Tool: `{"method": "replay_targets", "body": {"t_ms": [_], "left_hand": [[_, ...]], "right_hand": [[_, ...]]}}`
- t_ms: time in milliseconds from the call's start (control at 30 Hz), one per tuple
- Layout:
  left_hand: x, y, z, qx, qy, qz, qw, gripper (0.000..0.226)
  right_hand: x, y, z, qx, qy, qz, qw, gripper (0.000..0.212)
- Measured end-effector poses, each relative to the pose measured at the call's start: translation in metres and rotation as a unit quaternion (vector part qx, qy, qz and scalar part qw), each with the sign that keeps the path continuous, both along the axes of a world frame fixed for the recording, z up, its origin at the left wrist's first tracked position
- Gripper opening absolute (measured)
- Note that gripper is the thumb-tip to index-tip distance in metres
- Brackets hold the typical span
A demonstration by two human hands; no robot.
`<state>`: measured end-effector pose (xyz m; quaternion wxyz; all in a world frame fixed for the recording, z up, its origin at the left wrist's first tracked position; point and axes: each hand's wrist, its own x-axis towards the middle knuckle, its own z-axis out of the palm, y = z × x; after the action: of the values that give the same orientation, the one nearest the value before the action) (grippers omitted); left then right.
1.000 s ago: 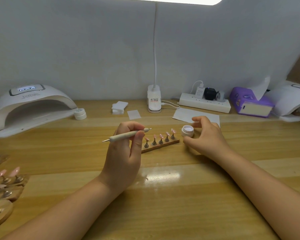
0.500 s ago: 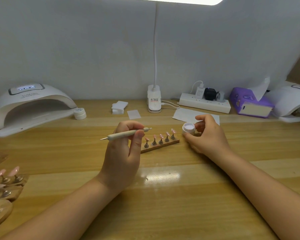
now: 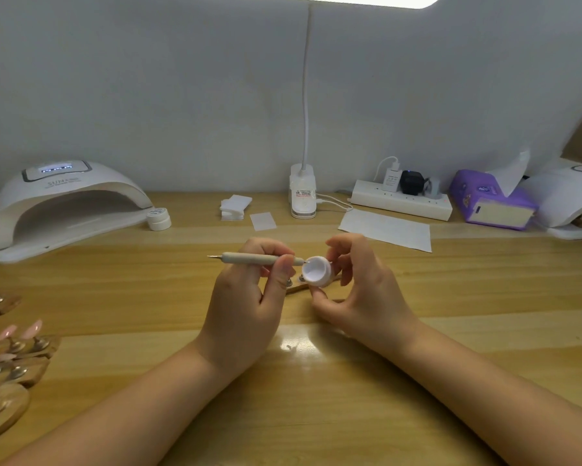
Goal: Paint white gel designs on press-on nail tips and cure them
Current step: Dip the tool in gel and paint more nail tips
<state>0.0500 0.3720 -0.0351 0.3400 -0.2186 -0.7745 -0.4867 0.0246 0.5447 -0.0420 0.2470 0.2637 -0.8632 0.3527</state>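
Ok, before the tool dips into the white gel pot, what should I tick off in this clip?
1. Pot open, lid off: ok.
2. Right hand pinches the pot, tilted toward the tool: ok.
3. Left hand grips the dotting tool: ok.
4. Tool tip at the pot's rim: ok; whether it touches the gel, cannot tell.
5. Nail tip holder in view: not ok, mostly hidden behind the hands.
6. Curing lamp powered, display lit: ok.

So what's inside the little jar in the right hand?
The open jar the right hand holds shows white gel, the dotting pen tip at its rim. Depth is hidden.
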Motion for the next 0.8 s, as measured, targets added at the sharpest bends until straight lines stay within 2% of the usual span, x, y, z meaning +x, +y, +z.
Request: {"method": "replay_targets", "body": {"t_ms": [100,267,800], "left_hand": [[-0.0006,0.0023,-0.0034,-0.012,-0.015,0.017,1.0,0.002],[-0.0035,0.0031,-0.0058,-0.031,-0.011,0.022,0.999,0.017],[-0.0065,0.0007,-0.0075,-0.04,-0.018,0.024,0.999,0.016]], "right_hand": [[0.0017,-0.0042,-0.0004,-0.012,0.009,0.009,1.0,0.06],[0.0022,-0.0067,-0.0009,-0.024,0.008,0.008,1.0,0.058],[0.0031,-0.0066,-0.0002,-0.017,0.007,0.018,1.0,0.058]]}}
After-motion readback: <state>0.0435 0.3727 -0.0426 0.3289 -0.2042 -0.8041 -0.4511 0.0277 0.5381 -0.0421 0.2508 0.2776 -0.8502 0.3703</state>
